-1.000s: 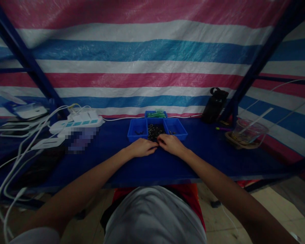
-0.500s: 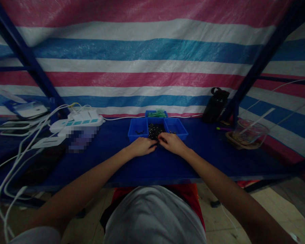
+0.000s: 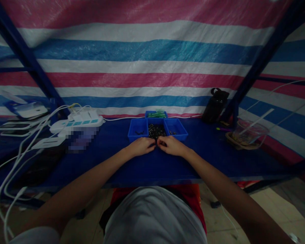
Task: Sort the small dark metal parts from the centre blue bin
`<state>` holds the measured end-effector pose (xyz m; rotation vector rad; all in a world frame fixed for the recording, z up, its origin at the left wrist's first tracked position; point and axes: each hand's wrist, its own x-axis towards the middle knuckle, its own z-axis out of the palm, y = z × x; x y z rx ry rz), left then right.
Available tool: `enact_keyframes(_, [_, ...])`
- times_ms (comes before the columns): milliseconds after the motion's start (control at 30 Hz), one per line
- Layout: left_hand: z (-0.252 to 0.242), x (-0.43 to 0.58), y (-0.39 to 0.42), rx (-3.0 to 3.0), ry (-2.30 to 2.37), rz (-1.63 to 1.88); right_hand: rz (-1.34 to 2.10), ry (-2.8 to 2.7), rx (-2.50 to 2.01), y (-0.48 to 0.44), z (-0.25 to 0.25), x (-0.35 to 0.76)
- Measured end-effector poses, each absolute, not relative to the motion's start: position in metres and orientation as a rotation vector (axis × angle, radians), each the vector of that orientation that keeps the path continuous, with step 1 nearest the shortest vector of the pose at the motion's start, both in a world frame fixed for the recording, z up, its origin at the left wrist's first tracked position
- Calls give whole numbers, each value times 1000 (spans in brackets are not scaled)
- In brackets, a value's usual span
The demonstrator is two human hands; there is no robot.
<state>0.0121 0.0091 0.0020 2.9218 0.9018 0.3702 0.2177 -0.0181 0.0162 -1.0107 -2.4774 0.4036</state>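
My left hand (image 3: pixel 141 146) and my right hand (image 3: pixel 171 145) rest on the blue table (image 3: pixel 117 162), fingertips meeting just in front of the blue trays. Both hands have their fingers curled into a pinch around something too small and dark to name. The middle blue tray (image 3: pixel 155 130) holds a heap of small dark parts. The left tray (image 3: pixel 137 130) has a few dark pieces. The right tray (image 3: pixel 176 128) also holds a few. A further tray (image 3: pixel 156 114) behind them contains green pieces.
A white power strip (image 3: pixel 77 123) with white cables (image 3: pixel 17 159) lies at the left, near flat devices (image 3: pixel 22 112). A black bottle (image 3: pixel 215 105) stands at the back right. A clear bowl (image 3: pixel 247 133) with a stick sits at the right. A striped tarp (image 3: pixel 152 61) hangs behind.
My right hand has drawn back slightly from the middle tray toward me. The fingertips of both hands have come together in front of the trays.
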Motion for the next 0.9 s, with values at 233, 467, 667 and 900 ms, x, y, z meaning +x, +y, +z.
enact_keyframes(233, [5,11,7,2923,863,361,398,-2494,-1038,-16,14,218])
enact_keyframes(467, [8,12,4,2922,899,366,342,-2517,-1040,-14,13,218])
enact_keyframes(667, [9,12,3,2928,919,400,270,-2565,-1030,-11,11,219])
enact_keyframes(900, [12,12,0,2942,889,440,210,-2617,-989,-8,7,219])
